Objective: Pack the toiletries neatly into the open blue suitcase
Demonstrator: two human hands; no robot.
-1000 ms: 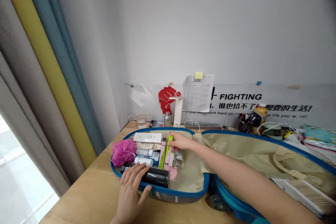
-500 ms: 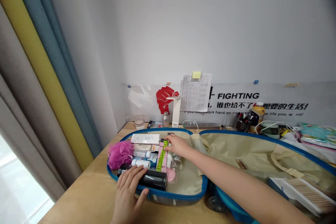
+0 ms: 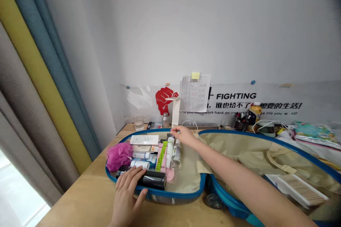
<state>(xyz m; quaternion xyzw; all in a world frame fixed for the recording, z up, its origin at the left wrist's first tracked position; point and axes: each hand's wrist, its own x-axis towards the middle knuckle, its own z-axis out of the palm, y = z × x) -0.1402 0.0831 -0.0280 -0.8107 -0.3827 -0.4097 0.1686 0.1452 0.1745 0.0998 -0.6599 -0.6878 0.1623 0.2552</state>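
An open case with a blue rim (image 3: 183, 195) and beige lining lies on the wooden table. My left hand (image 3: 128, 188) rests with fingers spread on a black cylinder (image 3: 151, 180) along the case's near edge. At the far rim is my right hand (image 3: 182, 134), its fingertips drawn together over a small dark item; what they hold, if anything, is hidden. Packed in the left half are a pink bath puff (image 3: 119, 156), a white box (image 3: 144, 139), pink and green slim packs (image 3: 161, 158), a white tube (image 3: 169, 152) and a clear bottle (image 3: 176, 153).
The case's right half (image 3: 239, 149) holds a box of cotton swabs (image 3: 298, 188). Along the wall stand a glass cup (image 3: 139, 124), a small jar (image 3: 165, 120), a white lamp (image 3: 176, 111) and a yellow-labelled bottle (image 3: 255, 113). Curtains hang at left.
My right hand has moved from the slim packs up to the far rim, leaving the tube and clear bottle uncovered. My left hand stays on the black cylinder. The view has shifted slightly.
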